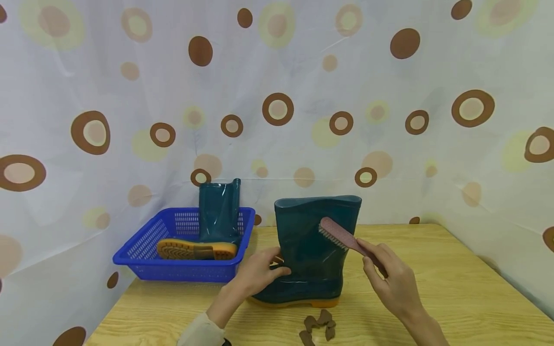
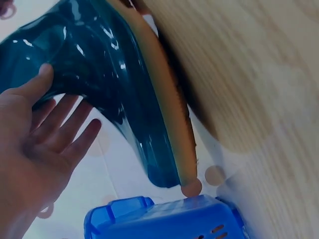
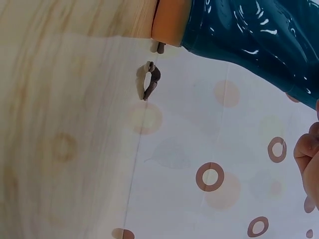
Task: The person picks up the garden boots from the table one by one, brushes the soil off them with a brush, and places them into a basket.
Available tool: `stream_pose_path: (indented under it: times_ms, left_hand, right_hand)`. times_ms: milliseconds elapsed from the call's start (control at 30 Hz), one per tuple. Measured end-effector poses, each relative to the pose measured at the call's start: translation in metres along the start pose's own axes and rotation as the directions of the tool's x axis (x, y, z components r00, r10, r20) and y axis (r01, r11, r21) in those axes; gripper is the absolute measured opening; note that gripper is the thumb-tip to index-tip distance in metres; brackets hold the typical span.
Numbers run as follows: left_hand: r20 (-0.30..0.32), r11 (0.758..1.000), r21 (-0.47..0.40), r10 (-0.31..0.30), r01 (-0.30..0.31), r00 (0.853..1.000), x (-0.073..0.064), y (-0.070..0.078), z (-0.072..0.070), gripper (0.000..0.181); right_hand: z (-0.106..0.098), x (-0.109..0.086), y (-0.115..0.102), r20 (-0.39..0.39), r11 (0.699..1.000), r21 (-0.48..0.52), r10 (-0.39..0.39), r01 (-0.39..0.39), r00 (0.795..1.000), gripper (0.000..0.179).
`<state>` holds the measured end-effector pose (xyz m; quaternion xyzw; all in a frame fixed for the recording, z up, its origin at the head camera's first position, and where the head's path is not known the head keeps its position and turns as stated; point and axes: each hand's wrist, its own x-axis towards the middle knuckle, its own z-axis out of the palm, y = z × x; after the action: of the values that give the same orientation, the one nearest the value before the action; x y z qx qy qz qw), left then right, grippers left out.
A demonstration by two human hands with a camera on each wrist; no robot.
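Observation:
A dark green rain boot (image 1: pixel 300 235) with an orange sole stands on the table in the head view, its toe to the left. My left hand (image 1: pixel 259 273) holds it at the ankle; in the left wrist view the thumb lies on the near side of the boot (image 2: pixel 114 74) and the fingers pass behind. By its handle, my right hand (image 1: pixel 396 281) grips a pink scrub brush (image 1: pixel 339 234). The pale bristles face the boot's shaft at its right side and seem to touch it. Only part of the right hand (image 3: pixel 310 159) shows in the right wrist view, and the brush is hidden there.
Several brown lumps (image 1: pixel 324 317) lie on the wooden table (image 1: pixel 433 288) in front of the heel. A blue plastic basket (image 1: pixel 186 271) at the left contains a second green boot (image 1: pixel 216 211) and shows an orange sole (image 1: pixel 182 249). A dotted curtain (image 1: pixel 277 144) hangs behind.

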<state>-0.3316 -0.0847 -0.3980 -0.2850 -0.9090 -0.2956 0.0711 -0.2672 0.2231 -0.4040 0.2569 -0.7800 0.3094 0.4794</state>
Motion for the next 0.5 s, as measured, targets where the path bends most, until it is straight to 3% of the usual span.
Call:
stream_pose_path:
  times_ms: [133,300,500]
  left_hand:
    - [-0.071,0.998,0.061,0.021,-0.017,0.997,0.000,0.004,0.004,0.021]
    - [-0.158,0.997,0.066,0.055,-0.045,0.986,0.002,0.008,0.009,0.012]
    - [-0.280,0.990,0.071,0.138,-0.122,0.950,0.005,0.010,0.014,0.005]
  right_hand:
    - [0.002,-0.001,0.002,-0.031,1.000,0.002,-0.007,0.008,1.000,0.047]
    - [0.003,-0.002,0.004,-0.056,1.000,0.007,-0.003,0.003,0.998,0.049]
    - [0.002,-0.002,0.002,-0.049,1.000,0.013,-0.004,0.005,0.999,0.049]
